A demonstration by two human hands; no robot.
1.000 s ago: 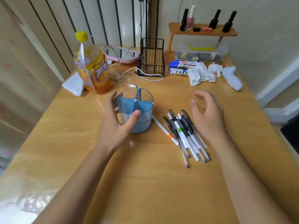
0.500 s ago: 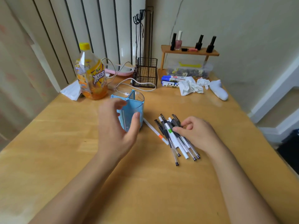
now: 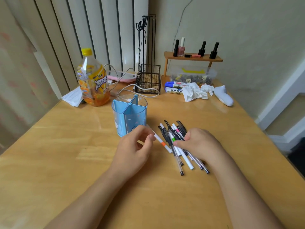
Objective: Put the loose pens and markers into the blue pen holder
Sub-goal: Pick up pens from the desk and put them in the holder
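Now the left hand [image 3: 133, 148] pinches the orange-banded marker [image 3: 160, 142]; the right hand [image 3: 198, 143], curled, grips the pen pile [image 3: 177, 142].

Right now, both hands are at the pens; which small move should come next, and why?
Probably the left hand should close on the white marker with the orange band, lift it and drop it into the blue pen holder. Its fingertips already touch that marker, which lies apart from the pile of pens under the right hand, and the holder looks empty.

Pen pile [image 3: 177, 142] partly under right hand [image 3: 200, 144].
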